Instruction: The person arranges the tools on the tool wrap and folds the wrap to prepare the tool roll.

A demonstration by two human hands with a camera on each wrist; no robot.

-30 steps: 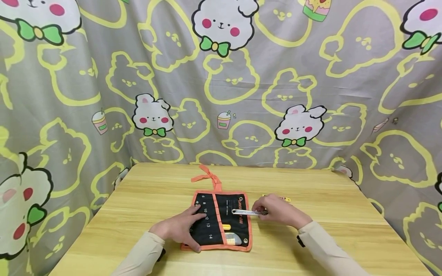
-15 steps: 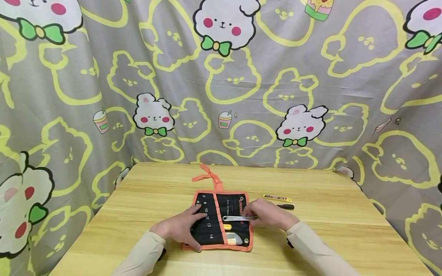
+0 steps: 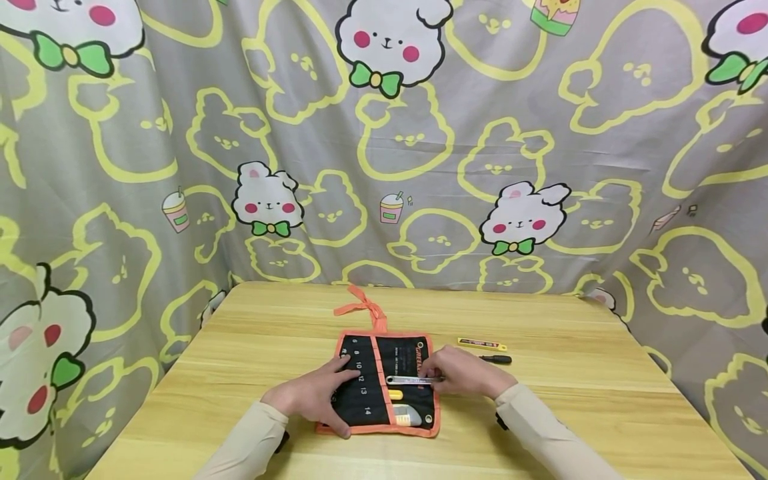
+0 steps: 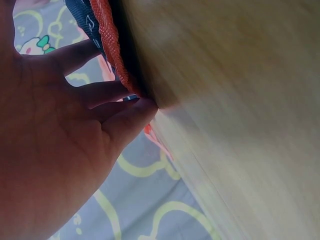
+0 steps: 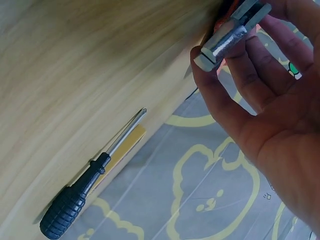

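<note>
A black tool pouch (image 3: 375,417) with orange trim lies unfolded on the table. My left hand (image 3: 315,393) rests on its numbered left half, fingers spread, the thumb at the near edge. Over the right half, my right hand (image 3: 465,371) holds an adjustable wrench (image 3: 410,381) by its head; the holed handle end points left, by the orange middle band. The wrench's jaw end shows between thumb and fingers in the right wrist view (image 5: 225,45). A grey utility knife (image 3: 408,415) and a yellow-ended tool (image 3: 395,395) sit partly in the pouch's pockets, their lower parts hidden.
Right of the pouch lie a black-handled screwdriver (image 3: 497,359) and a flat yellow case (image 3: 482,344). The pouch's orange tie (image 3: 366,308) stretches toward the back of the wooden table (image 3: 570,400). A patterned curtain (image 3: 420,167) surrounds the table's far sides.
My right hand has brought the wrench left and nearer, from the pouch's right edge to over its right half, uncovering the screwdriver and yellow case. The left hand has stayed put.
</note>
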